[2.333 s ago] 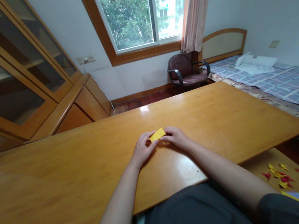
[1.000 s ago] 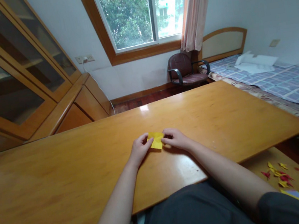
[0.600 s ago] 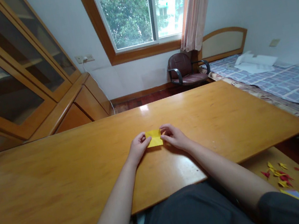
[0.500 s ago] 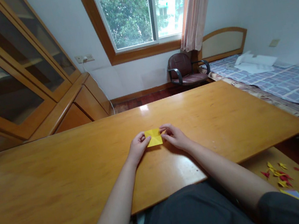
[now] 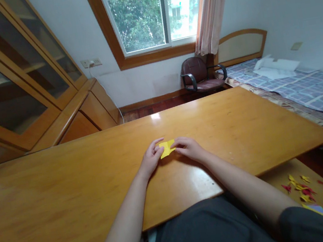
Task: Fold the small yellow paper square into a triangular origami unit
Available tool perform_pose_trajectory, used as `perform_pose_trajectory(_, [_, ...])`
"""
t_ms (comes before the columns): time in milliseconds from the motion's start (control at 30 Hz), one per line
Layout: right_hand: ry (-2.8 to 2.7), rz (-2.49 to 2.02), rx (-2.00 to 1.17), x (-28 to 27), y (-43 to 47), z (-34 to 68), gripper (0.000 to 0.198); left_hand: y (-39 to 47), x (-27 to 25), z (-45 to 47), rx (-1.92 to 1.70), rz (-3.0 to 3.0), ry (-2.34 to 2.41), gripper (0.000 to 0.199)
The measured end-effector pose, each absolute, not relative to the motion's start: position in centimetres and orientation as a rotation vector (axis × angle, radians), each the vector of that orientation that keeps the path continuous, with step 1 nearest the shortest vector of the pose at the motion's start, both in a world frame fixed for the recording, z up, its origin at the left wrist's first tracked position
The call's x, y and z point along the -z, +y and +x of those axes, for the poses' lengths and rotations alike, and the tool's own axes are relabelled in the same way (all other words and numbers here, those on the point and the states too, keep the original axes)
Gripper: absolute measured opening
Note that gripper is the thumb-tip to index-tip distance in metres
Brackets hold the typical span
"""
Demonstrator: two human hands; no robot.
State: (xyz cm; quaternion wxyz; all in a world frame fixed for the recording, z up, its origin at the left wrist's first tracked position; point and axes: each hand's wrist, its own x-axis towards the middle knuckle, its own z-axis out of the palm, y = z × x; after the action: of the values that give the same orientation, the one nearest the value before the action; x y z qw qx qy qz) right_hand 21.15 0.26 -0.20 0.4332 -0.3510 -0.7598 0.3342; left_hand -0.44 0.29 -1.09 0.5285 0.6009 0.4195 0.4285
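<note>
A small creased sheet of yellow paper (image 5: 166, 149) is held between my two hands, just above the middle of the wooden table. My left hand (image 5: 152, 155) pinches its left edge, thumb on the near face and the index finger stretched out above. At the paper's right side, my right hand (image 5: 188, 148) grips the edge with its fingertips over the front. The sheet bends along a crease in its middle. What the fingers do behind the paper is hidden.
The glossy wooden table (image 5: 77, 193) spreads to both sides. On a lower surface at right lie several folded red and yellow paper pieces (image 5: 305, 190) beside a stack of paper (image 5: 319, 210). A chair (image 5: 198, 73) and a bed (image 5: 307, 84) stand beyond.
The yellow paper has gone from nearly flat to bent and slightly turned. My right fingers have moved left onto its face, and my left index finger has lifted and straightened.
</note>
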Motion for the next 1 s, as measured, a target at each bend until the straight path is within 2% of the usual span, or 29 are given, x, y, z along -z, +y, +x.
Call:
perform_pose_trajectory(100, [-1.824,-0.920,-0.899,0.2,0.4,21.3,0.014,0.2,1.2,-0.6,-1.084,1.460,1.017,0.048])
perform_pose_trajectory(300, [-1.660,-0.960,-1.113,0.5,0.4,21.5,0.030,0.3,1.2,-0.8,-1.004,1.587,0.981,0.054])
perform_pose_trajectory(533, [-1.728,-0.902,-1.184,0.3,0.2,21.4,0.028,0.1,0.7,-0.4,-1.012,1.761,1.098,0.025])
perform_pose_trajectory(767, [-1.581,-0.932,-1.321,1.2,0.4,21.2,0.033,0.0,1.0,-0.1,-1.034,1.716,1.098,0.030])
perform_pose_trajectory(900, [-1.529,-0.876,-1.370,1.2,0.4,21.2,0.039,-0.1,0.8,-0.1,-1.093,1.908,1.080,0.031])
perform_pose_trajectory(1000, [-1.506,-0.876,-1.381,1.3,0.6,21.2,0.035,-0.3,0.4,0.0,-1.162,2.093,1.050,0.026])
